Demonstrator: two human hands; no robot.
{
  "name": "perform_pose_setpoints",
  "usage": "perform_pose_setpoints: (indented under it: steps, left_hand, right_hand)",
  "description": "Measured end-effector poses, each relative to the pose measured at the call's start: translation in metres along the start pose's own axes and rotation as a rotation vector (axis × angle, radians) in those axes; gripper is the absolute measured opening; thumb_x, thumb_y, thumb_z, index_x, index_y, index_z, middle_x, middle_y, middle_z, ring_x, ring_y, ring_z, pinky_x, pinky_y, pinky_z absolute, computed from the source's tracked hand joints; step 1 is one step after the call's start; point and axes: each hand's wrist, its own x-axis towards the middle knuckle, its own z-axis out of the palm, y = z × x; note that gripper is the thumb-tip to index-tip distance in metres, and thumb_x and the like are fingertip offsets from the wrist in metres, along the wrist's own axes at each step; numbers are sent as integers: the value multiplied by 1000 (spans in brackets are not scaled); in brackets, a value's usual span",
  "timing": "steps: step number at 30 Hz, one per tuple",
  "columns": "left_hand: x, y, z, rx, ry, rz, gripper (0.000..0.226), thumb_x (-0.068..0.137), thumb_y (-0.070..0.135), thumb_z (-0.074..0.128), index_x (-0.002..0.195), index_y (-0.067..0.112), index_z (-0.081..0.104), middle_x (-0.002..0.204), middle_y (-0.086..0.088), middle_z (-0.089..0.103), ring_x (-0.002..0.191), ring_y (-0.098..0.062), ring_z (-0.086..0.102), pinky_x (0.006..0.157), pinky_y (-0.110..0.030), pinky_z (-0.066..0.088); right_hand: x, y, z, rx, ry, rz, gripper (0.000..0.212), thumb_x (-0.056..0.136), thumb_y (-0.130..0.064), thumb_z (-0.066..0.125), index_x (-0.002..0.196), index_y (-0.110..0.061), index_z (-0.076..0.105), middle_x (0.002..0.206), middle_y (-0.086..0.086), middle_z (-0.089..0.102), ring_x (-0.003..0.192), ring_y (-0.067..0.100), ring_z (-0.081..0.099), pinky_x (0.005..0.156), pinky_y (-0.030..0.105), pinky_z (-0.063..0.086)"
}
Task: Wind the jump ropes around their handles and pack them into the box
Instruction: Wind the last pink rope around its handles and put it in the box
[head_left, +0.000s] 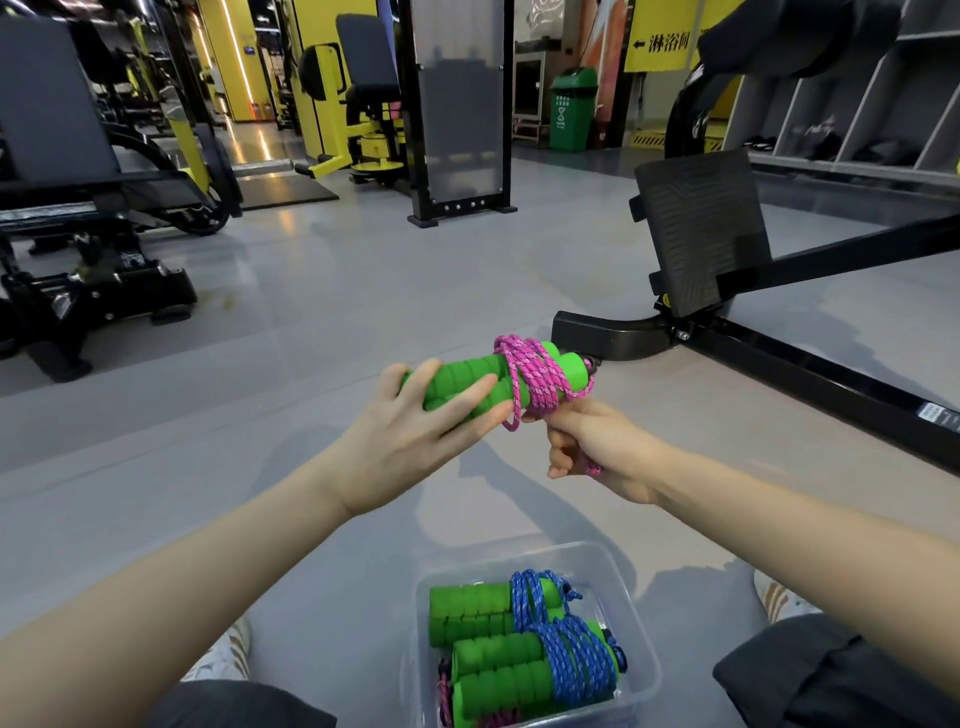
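Note:
A pair of green foam handles (470, 382) is held side by side above the floor, with pink rope (535, 379) coiled around the right end. My left hand (415, 436) grips the handles' left end, fingers wrapped over them. My right hand (592, 449) pinches the loose end of the pink rope just below the coil. Below, between my knees, a clear plastic box (631, 613) holds two wound sets of green handles with blue rope (545, 597), and a pink rope (447, 696) shows at its bottom left.
I sit on a grey gym floor (311, 322). A black machine frame with a footplate (701, 228) stands at the right, close behind the held handles. Weight machines (78, 208) stand at the left and a green bin (571, 109) stands far back.

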Motion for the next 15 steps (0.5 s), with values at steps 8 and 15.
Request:
perform_pose_setpoints:
  steps: [8,15]
  left_hand:
    - [2,-6,-9,-121,-33,60,49,94,-1,31,138,18,41,135,-7,44,93,-40,58,70,-41,46]
    - [10,15,-21,-219,-17,191,48,97,-1,28,139,21,39,135,-4,44,98,-39,49,71,-42,47]
  right_hand:
    - [12,1,-28,-448,189,-36,23,95,-4,37,82,-14,53,62,4,36,56,15,30,48,22,26]
    - [21,-1,-63,-251,347,-30,18,96,-9,39,91,-9,57,59,5,36,41,11,28,36,18,27]
